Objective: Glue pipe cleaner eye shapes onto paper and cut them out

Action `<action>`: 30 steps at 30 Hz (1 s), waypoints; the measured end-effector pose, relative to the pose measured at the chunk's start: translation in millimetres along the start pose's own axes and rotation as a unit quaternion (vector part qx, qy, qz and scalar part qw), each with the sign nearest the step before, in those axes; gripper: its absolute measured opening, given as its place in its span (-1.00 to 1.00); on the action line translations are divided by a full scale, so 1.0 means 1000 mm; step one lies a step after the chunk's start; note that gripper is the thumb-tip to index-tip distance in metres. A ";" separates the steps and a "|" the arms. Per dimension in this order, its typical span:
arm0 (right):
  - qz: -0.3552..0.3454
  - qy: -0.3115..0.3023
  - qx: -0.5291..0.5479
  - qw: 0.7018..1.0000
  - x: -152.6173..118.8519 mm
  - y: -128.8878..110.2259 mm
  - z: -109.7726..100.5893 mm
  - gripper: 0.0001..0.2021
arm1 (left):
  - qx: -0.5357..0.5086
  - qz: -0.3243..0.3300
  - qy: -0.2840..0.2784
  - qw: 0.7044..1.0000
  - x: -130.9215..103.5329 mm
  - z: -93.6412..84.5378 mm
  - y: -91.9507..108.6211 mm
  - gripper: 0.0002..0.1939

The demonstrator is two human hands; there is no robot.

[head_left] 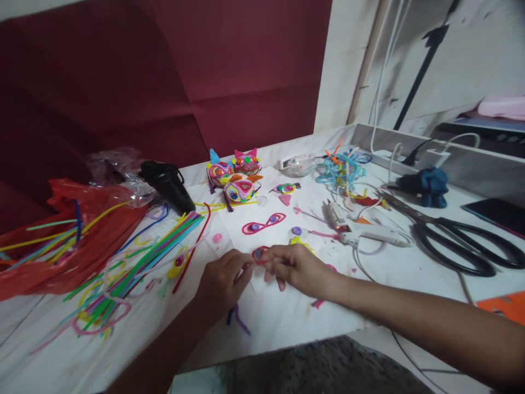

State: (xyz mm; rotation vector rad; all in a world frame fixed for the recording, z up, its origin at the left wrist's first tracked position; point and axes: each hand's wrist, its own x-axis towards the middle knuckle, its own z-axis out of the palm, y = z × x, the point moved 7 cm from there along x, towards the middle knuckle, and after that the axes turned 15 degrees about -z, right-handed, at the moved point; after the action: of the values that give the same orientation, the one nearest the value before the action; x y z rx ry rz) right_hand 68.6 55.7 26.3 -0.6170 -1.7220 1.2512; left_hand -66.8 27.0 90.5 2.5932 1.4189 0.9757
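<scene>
My left hand (225, 276) and my right hand (293, 265) meet over the white table. Between their fingertips is a small pipe-cleaner coil (259, 253), red around a bluish middle. Both hands are closed in a pinch on it, and my fingers hide part of it. Just beyond lies a pink pipe-cleaner figure-eight (268, 221) with a purple coil in each loop. Farther back sit three colourful animal-face ornaments (241, 189) with ears and tassels. A purple coil (296, 231) and a pink coil (217, 238) lie near my hands.
Pipe cleaners (164, 257) in many colours and a red plastic bag (36, 262) spread on the left, near a black bottle (168, 186). At right are a white glue gun (369, 233) with its cord, large black-handled scissors (451, 241) and a phone (498, 213).
</scene>
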 end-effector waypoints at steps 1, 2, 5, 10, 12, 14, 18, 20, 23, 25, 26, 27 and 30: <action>0.007 0.001 0.005 1.000 0.000 0.002 -0.002 -0.76 | -0.003 -0.011 -0.003 1.000 0.002 0.000 -0.001 -0.88; 0.014 0.002 0.009 1.000 0.001 0.003 -0.004 -0.75 | -0.006 -0.018 -0.005 1.000 0.003 0.000 -0.003 -0.88; 0.037 0.001 0.014 0.999 0.001 0.005 -0.009 -0.71 | -0.011 -0.038 -0.013 0.999 0.005 0.002 -0.006 -0.86; 0.066 0.004 0.008 0.998 0.001 0.005 -0.010 -0.65 | -0.013 -0.052 -0.027 0.998 0.003 0.009 -0.012 -0.84; 0.072 0.004 -0.005 0.997 0.001 0.003 -0.010 -0.63 | -0.021 -0.058 -0.025 0.998 0.003 0.011 -0.015 -0.84; 0.069 0.002 -0.031 0.997 0.003 -0.002 -0.012 -0.62 | -0.036 -0.071 -0.018 0.997 0.003 0.013 -0.020 -0.85; 0.030 0.035 -0.144 0.988 0.000 -0.029 -0.041 -0.64 | -0.083 -0.149 -0.029 0.985 0.007 0.014 -0.035 -0.84; 0.009 0.064 -0.232 0.971 -0.013 -0.047 -0.071 -0.69 | -0.110 -0.205 -0.038 0.972 0.010 0.013 -0.043 -0.83; -0.032 0.066 -0.521 0.850 -0.051 -0.071 -0.127 -0.69 | -0.146 -0.284 -0.050 0.946 0.011 0.012 -0.058 -0.81; 0.011 0.063 -0.675 0.735 -0.089 -0.068 -0.173 -0.60 | -0.168 -0.325 -0.056 0.929 0.011 0.013 -0.067 -0.79; 0.045 0.041 -0.712 0.700 -0.108 -0.059 -0.195 -0.56 | -0.180 -0.342 -0.058 0.921 0.011 0.015 -0.071 -0.78; 0.072 0.034 -0.735 0.673 -0.128 -0.051 -0.216 -0.55 | -0.192 -0.357 -0.059 0.912 0.011 0.017 -0.076 -0.77; 0.169 -0.003 -0.725 0.668 -0.177 -0.016 -0.266 -0.57 | -0.232 -0.397 -0.064 0.886 0.009 0.025 -0.087 -0.74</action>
State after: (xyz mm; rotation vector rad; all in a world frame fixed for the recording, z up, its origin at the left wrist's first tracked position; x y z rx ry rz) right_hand 387.1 36.4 0.1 -1.8662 -2.4357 -0.2784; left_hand -115.5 90.9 48.1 1.4792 1.7023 0.8366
